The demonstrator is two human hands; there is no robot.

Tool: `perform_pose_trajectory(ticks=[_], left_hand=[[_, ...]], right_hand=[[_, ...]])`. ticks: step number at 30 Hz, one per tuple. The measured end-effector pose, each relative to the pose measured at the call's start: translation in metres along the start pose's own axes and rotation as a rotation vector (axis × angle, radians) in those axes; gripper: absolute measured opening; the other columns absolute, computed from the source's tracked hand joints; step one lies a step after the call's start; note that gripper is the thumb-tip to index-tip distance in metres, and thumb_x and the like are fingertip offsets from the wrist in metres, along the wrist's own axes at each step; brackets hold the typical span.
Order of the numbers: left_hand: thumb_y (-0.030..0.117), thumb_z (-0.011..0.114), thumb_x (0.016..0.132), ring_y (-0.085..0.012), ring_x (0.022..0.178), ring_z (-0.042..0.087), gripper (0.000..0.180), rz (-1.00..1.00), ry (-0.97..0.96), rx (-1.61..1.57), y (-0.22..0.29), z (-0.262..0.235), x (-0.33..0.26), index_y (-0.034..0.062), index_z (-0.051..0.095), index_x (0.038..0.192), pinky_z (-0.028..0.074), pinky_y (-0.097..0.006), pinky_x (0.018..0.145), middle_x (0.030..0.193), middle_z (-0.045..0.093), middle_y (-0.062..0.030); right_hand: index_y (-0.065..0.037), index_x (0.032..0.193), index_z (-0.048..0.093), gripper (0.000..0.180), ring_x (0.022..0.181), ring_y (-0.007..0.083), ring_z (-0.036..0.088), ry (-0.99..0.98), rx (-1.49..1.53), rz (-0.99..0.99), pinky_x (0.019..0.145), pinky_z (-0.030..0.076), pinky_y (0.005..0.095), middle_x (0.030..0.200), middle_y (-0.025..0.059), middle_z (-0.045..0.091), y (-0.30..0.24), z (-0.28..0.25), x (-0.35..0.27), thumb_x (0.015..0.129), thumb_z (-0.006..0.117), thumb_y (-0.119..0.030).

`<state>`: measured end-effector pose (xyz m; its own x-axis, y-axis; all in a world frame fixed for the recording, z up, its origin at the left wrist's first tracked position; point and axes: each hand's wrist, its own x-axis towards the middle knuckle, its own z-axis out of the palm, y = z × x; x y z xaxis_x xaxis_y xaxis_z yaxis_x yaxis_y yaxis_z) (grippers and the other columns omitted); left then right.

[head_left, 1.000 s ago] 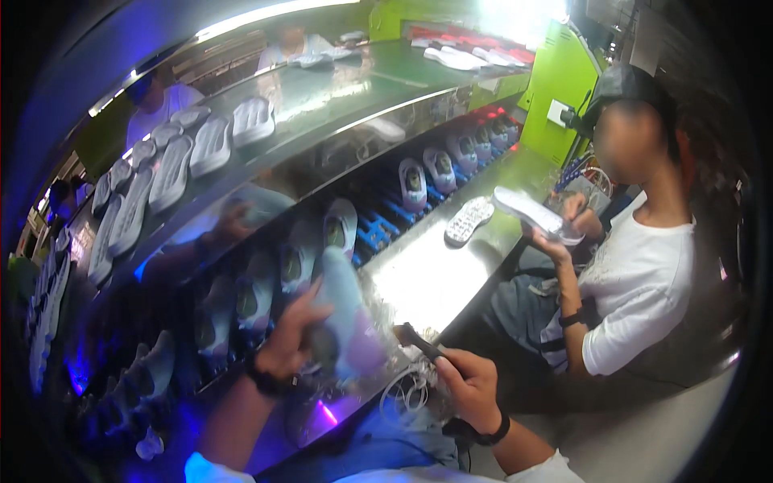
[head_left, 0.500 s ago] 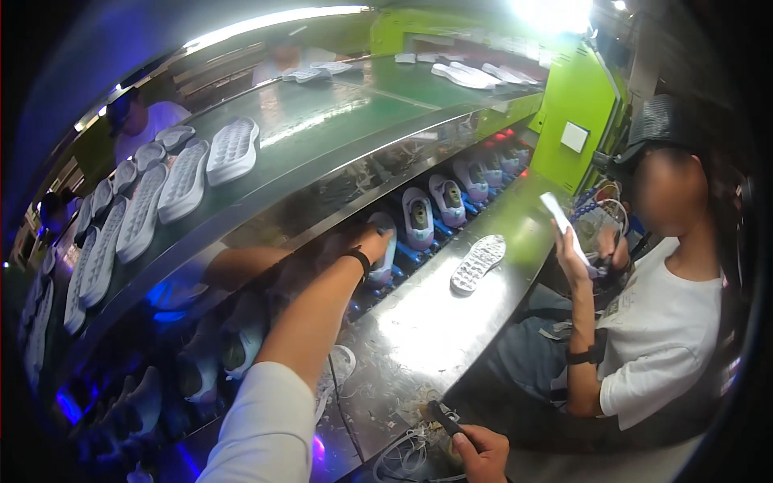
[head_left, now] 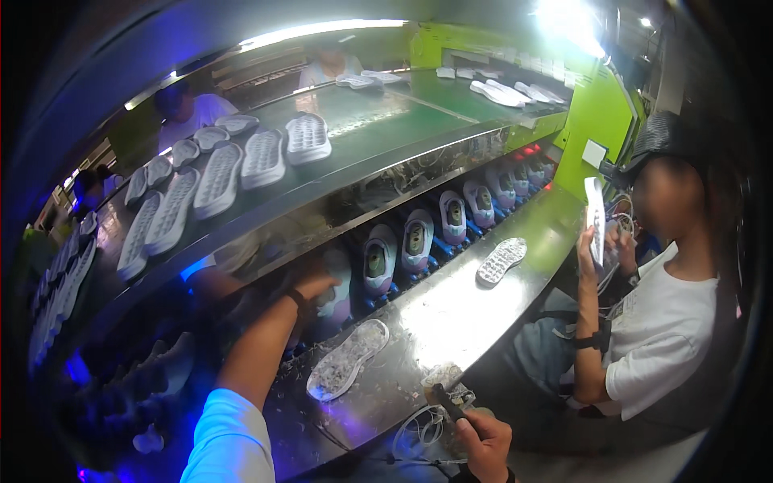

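Observation:
My left hand (head_left: 316, 283) reaches into the lower row under the belt. Its fingers are closed on the edge of a pale shoe upper (head_left: 336, 299), both smeared by motion. Right of it, more shoe uppers (head_left: 378, 262) on blue holders stand in a row. On the metal bench by my left forearm lies a white shoe sole (head_left: 348, 360), flecked with scraps. My right hand (head_left: 485, 444), at the bench's near edge, grips a black-handled tool (head_left: 448, 402). The tool's tip meets a pale, messy clump (head_left: 443, 375), so its kind cannot be made out.
Several white soles (head_left: 217, 181) stand on the green belt (head_left: 378, 137) above. Another sole (head_left: 501, 262) lies farther along the bench (head_left: 435, 322). At the right sits a co-worker (head_left: 660, 322) holding a sole (head_left: 596, 221). White cords (head_left: 419, 435) hang near my right hand.
My view has turned left. My left hand has moved left along the row to another shoe upper, uncovering the near sole. My right hand still holds the tool. The co-worker's sole is now more upright.

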<state>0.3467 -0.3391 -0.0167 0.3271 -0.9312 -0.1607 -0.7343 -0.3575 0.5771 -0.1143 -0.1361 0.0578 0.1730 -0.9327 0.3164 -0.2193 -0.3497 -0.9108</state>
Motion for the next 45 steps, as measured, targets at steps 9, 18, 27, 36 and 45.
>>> perform_pose_trajectory(ticks=[9, 18, 27, 36, 45], left_hand=[[0.03, 0.061, 0.104, -0.0255, 0.119, 0.066, 0.045, 0.036, -0.17, -1.829, 0.011, -0.049, -0.267, 0.0022, 0.057, 0.139, 0.048, -0.044, 0.11, 0.127, 0.069, -0.0096], [0.026, 0.086, 0.08, -0.0263, 0.118, 0.064, 0.072, 0.169, 0.513, -0.639, -0.05, -0.07, -0.439, 0.0029, 0.053, 0.14, 0.052, -0.044, 0.103, 0.129, 0.065, -0.0139], [0.024, 0.095, 0.067, -0.0317, 0.127, 0.061, 0.08, 0.122, 0.599, 0.064, -0.073, -0.035, -0.51, 0.0037, 0.057, 0.135, 0.041, -0.049, 0.117, 0.134, 0.062, -0.0154], [0.027, 0.081, 0.076, -0.0405, 0.122, 0.061, 0.054, 0.219, 0.69, 0.169, -0.057, 0.002, -0.553, 0.0057, 0.068, 0.124, 0.033, -0.062, 0.117, 0.126, 0.065, -0.0181], [0.02, 0.082, 0.077, -0.0405, 0.124, 0.059, 0.07, 0.239, 0.727, 0.144, -0.078, 0.026, -0.573, 0.0044, 0.048, 0.135, 0.029, -0.067, 0.119, 0.129, 0.059, -0.0205]], right_hand=[[0.006, 0.103, 0.075, 0.021, 0.066, 0.0057, 0.057, -0.192, 0.222, 0.309, 0.059, 0.044, 0.0234, 0.073, 0.0, 0.066, -0.03, 0.017, -0.037, 0.1, 0.07, -0.014], [0.003, 0.105, 0.075, 0.023, 0.067, 0.0147, 0.067, -0.483, 0.114, 0.165, 0.062, 0.051, 0.0303, 0.076, 0.0125, 0.071, -0.063, 0.078, -0.057, 0.094, 0.077, -0.017], [0.002, 0.105, 0.075, 0.03, 0.06, 0.0107, 0.053, -0.8, 0.101, 0.236, 0.056, 0.044, 0.0326, 0.064, 0.0107, 0.06, -0.057, 0.147, -0.08, 0.099, 0.071, -0.027], [0.004, 0.096, 0.074, 0.029, 0.066, 0.0063, 0.05, -0.911, 0.017, 0.242, 0.058, 0.04, 0.0283, 0.069, -0.0016, 0.058, -0.038, 0.209, -0.092, 0.102, 0.067, -0.023], [0.004, 0.098, 0.073, 0.03, 0.064, 0.0113, 0.053, -0.972, 0.009, 0.268, 0.059, 0.043, 0.0311, 0.069, 0.0032, 0.06, -0.037, 0.23, -0.101, 0.102, 0.066, -0.024]])
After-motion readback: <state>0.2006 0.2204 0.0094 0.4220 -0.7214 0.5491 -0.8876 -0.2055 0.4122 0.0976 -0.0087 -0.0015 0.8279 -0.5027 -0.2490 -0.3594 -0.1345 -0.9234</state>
